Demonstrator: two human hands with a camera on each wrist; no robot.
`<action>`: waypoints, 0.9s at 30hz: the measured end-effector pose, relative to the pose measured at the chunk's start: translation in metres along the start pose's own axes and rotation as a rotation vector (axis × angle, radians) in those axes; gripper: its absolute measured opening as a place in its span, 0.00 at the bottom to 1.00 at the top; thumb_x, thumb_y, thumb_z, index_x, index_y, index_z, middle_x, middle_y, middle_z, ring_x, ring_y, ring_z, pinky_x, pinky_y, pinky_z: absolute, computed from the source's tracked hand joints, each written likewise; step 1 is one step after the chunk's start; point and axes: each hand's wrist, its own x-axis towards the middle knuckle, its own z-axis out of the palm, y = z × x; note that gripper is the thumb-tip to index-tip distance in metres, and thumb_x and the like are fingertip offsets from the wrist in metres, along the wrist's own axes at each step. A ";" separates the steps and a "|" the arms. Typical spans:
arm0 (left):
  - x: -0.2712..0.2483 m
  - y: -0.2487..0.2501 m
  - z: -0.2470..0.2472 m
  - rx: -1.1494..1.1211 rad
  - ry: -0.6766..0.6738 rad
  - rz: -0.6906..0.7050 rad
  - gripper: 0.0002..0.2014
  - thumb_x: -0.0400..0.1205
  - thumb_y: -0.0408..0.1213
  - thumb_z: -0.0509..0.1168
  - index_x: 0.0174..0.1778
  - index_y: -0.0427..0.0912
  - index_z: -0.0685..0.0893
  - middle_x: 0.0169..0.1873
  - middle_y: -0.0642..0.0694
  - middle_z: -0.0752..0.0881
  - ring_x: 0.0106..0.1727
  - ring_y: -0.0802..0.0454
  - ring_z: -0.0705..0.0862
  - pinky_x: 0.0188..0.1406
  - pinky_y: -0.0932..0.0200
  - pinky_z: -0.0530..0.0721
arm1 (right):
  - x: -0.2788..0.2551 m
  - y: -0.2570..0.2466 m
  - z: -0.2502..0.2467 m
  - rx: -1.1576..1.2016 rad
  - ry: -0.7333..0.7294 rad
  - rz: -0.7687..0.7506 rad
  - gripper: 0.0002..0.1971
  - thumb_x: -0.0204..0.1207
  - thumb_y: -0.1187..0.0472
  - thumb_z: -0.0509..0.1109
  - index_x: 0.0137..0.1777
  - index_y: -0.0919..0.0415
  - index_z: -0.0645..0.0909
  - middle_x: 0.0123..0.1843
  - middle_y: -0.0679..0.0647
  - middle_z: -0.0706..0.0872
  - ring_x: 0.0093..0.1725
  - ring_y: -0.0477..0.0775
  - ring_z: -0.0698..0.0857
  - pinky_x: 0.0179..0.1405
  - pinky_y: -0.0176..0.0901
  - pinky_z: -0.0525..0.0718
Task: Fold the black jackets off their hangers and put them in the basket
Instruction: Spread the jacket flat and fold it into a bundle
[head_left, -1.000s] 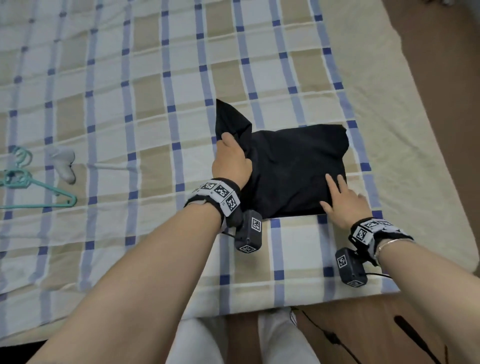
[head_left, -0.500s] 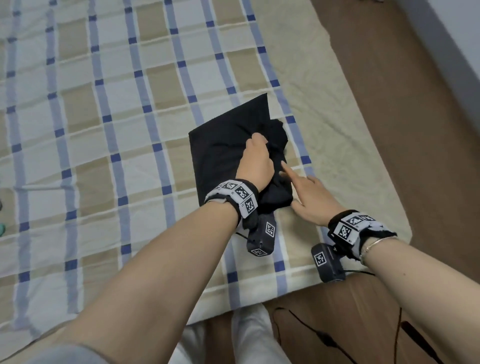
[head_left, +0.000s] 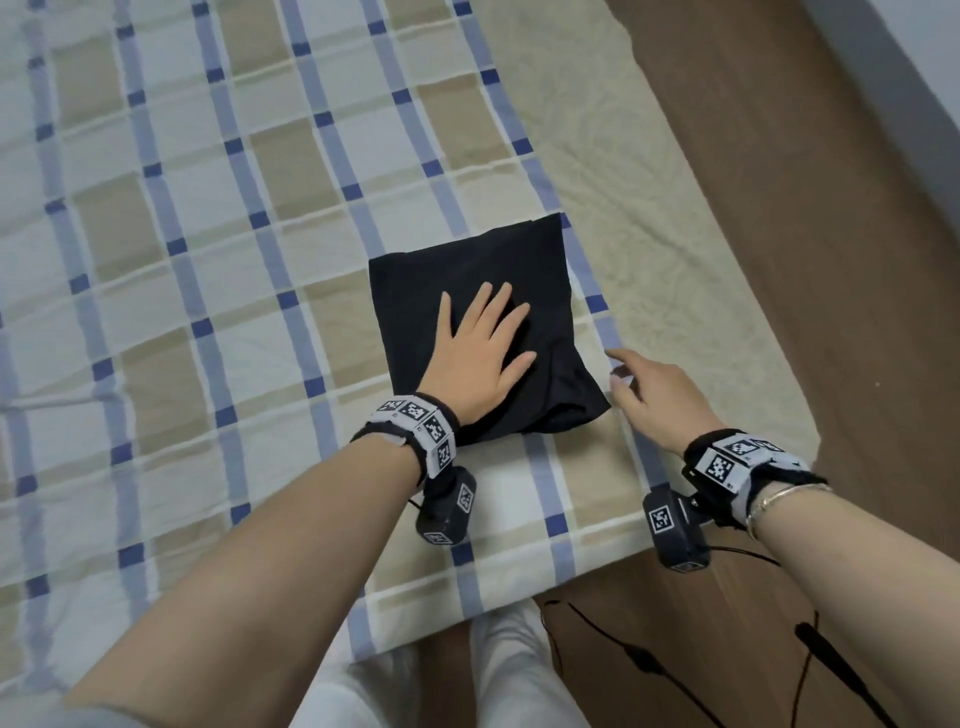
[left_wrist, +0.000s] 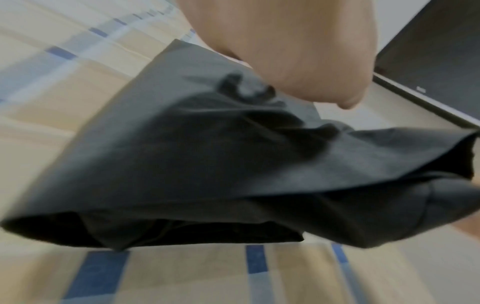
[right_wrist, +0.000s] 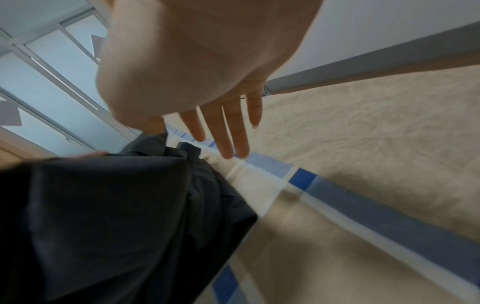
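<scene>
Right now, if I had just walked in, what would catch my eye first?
A folded black jacket lies near the corner of a bed with a checked sheet, dark against the pale blue and tan squares. The left hand presses flat on top of it with fingers spread. The right hand hovers open just beside the jacket's right edge, and both wrists wear bands with black and white square markers.

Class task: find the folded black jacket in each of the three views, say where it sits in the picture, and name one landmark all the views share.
Head: jacket just right of centre, flat on the bed under the left hand.
Left wrist: jacket fills the middle, below the palm.
Right wrist: jacket fills the lower left; the right hand hovers beside it.
Shared landmark: the checked sheet, with blue stripes beside the jacket in all views.
</scene>
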 end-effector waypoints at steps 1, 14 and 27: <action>-0.005 -0.004 0.002 0.037 -0.022 0.029 0.35 0.82 0.62 0.43 0.82 0.45 0.59 0.84 0.45 0.54 0.85 0.46 0.48 0.80 0.32 0.38 | -0.001 -0.006 0.000 0.019 -0.016 0.032 0.24 0.82 0.46 0.56 0.74 0.55 0.72 0.52 0.52 0.88 0.53 0.60 0.85 0.53 0.49 0.78; -0.018 0.015 0.022 0.187 0.174 0.110 0.32 0.77 0.45 0.54 0.79 0.39 0.66 0.79 0.41 0.68 0.80 0.42 0.65 0.74 0.28 0.63 | 0.028 -0.047 0.007 0.380 0.160 -0.137 0.18 0.79 0.71 0.61 0.69 0.63 0.74 0.60 0.58 0.85 0.60 0.51 0.83 0.59 0.36 0.77; -0.001 0.031 0.058 0.089 -0.190 0.318 0.37 0.80 0.66 0.47 0.83 0.56 0.49 0.83 0.37 0.50 0.84 0.38 0.48 0.77 0.25 0.41 | 0.019 0.001 0.017 0.166 0.153 0.095 0.12 0.81 0.58 0.59 0.59 0.61 0.79 0.57 0.56 0.81 0.52 0.59 0.82 0.49 0.44 0.74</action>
